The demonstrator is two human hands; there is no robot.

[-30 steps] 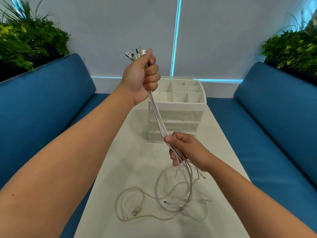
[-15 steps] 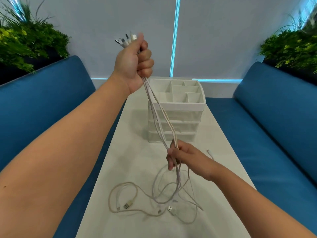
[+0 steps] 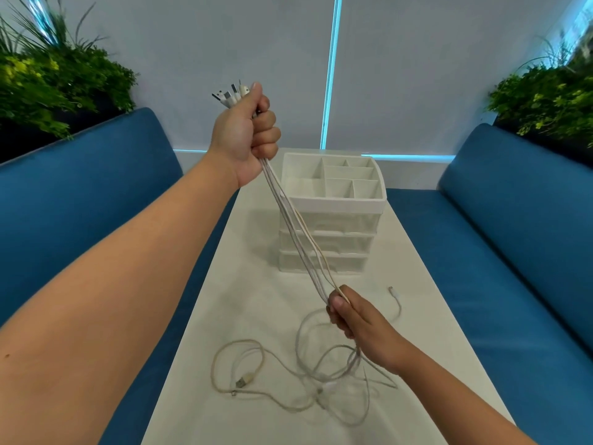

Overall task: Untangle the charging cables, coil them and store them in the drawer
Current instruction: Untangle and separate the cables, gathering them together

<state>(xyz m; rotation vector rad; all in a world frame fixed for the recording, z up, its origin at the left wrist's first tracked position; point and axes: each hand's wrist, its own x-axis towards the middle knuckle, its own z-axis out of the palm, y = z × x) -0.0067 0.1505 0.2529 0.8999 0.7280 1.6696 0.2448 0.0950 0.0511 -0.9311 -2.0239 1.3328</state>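
Several white and beige charging cables (image 3: 296, 232) stretch in a bundle from my raised left hand (image 3: 245, 133) down to my right hand (image 3: 356, 319). My left fist is closed around them just below their plugs (image 3: 231, 94), which stick out above it. Lower down, my right hand pinches the same bundle above the table. Below it the cables' loose ends (image 3: 288, 380) lie in tangled loops on the white table (image 3: 250, 300). A white drawer unit (image 3: 330, 239) with three shut drawers and an open divided top tray stands behind the cables.
One cable end (image 3: 395, 295) lies on the table to the right of my right hand. Blue sofas (image 3: 513, 252) flank the narrow table on both sides. Green plants (image 3: 54, 78) sit behind the sofa backs.
My left hand rose, then came back down a little with the plugs. My right hand slid down the bundle toward me, and one cable end came out to the right on the table.
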